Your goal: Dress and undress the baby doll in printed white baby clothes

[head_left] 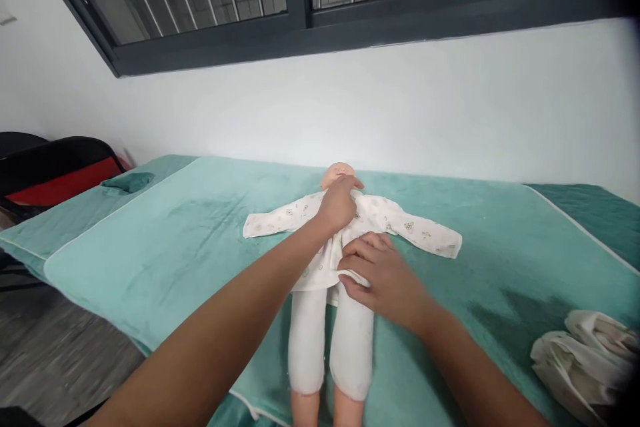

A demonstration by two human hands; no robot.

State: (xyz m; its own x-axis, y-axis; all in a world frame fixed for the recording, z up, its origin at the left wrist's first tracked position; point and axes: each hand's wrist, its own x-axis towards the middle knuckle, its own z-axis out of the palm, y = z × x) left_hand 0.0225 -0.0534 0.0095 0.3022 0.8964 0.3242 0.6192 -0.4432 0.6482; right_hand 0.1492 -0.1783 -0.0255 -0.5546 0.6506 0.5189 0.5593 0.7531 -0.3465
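Note:
A baby doll (339, 172) lies on its back with its head toward the wall. It wears a white long-sleeved baby shirt (425, 232) with small prints, both sleeves spread wide, and white leggings (307, 340). My left hand (339, 203) is at the shirt's collar just below the doll's chin; its fingers look closed on the cloth, though the fingertips are partly hidden. Lower down, my right hand (377, 273) pinches the shirt's front edge near the hem between thumb and fingers. The doll's bare lower legs run out of view at the bottom.
A green padded cover (165, 247) lies under the doll. White bundled cloth items (575, 360) sit at the right front. Black chairs with red (65, 177) stand at the left. Behind are a white wall (400, 107) and a dark-framed barred window (295, 27).

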